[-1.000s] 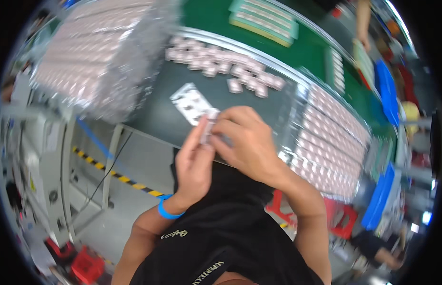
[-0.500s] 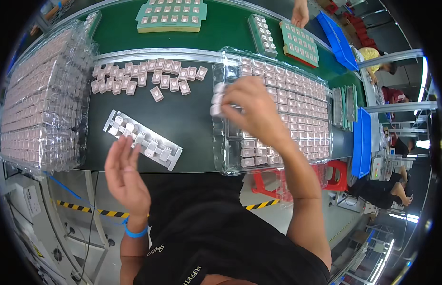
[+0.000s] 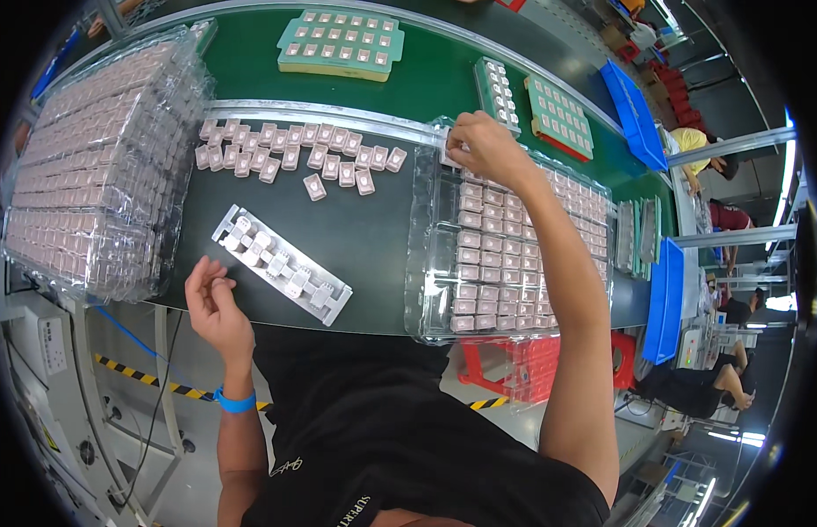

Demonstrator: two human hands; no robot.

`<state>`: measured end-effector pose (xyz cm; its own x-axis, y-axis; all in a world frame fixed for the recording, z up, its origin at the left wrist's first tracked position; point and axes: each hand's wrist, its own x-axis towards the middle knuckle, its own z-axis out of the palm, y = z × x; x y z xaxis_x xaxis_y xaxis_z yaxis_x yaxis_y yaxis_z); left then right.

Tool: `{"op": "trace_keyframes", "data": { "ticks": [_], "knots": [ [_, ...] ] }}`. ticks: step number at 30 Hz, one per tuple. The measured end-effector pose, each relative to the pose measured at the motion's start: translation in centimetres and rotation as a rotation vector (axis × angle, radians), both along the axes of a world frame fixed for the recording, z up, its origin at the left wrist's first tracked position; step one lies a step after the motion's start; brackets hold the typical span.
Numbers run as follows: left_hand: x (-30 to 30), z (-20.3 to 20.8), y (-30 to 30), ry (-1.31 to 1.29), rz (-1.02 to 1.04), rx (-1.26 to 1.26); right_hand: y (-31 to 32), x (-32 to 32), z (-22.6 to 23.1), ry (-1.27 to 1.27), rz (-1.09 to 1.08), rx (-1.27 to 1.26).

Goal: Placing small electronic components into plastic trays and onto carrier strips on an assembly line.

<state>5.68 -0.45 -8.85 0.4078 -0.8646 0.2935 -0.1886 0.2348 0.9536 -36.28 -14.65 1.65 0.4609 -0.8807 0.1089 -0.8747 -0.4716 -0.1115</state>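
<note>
My right hand [image 3: 489, 147] is over the far left corner of a clear plastic tray [image 3: 420, 263] filled with rows of small pale pink box-shaped parts [image 3: 487, 246]. Its fingers are closed on several small pale pink parts at that corner, mostly hidden by the fingers. Beside the table's front edge my left hand [image 3: 217, 307] is raised, fingers loosely bent and apart, with nothing in it. Just right of it a silver metal fixture [image 3: 290, 274] lies slanted on the table, with several small whitish parts seated along it.
Loose pink parts [image 3: 290, 158] lie in a cluster behind the fixture. A tall stack of filled clear trays [image 3: 101, 167] stands at left. Green foam-like trays [image 3: 338, 57] of parts rest on the green surface beyond a metal rail. Blue bins [image 3: 665, 299] and a red stool [image 3: 483, 364] are at right.
My right hand has moved away from me to the tray's far left corner with the pink parts. My left hand has drawn back from the fixture. Another person's hand has left the far tray.
</note>
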Motion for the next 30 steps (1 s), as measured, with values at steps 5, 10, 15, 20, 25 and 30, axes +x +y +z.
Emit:
{"op": "trace_keyframes", "data": {
  "ticks": [5, 10, 15, 20, 25, 30],
  "knots": [
    [0.3, 0.0, 0.2, 0.019, 0.005, 0.004, -0.7, 0.8, -0.2, -0.027, 0.017, 0.101],
    [0.1, 0.1, 0.2, 0.035, 0.012, -0.023, 0.2, 1.0, -0.2, -0.083, 0.01, 0.082],
    [-0.2, 0.8, -0.4, -0.052, -0.039, -0.077, 2.5, 5.1, 1.7, -0.295, -0.15, 0.001],
    [-1.0, 3.0, 0.1, -0.297, -0.096, -0.03, 6.3, 14.8, 2.1, -0.482, 0.123, 0.302],
    [-1.6, 2.7, -0.8, -0.56, -0.014, -0.15, 6.2, 21.5, 0.0, -0.654, 0.067, 0.584],
    [-1.6, 2.2, -0.7, -0.559, 0.008, -0.135, 4.0, 23.1, -2.1, -0.672, 0.121, 0.68]
  ]
}}
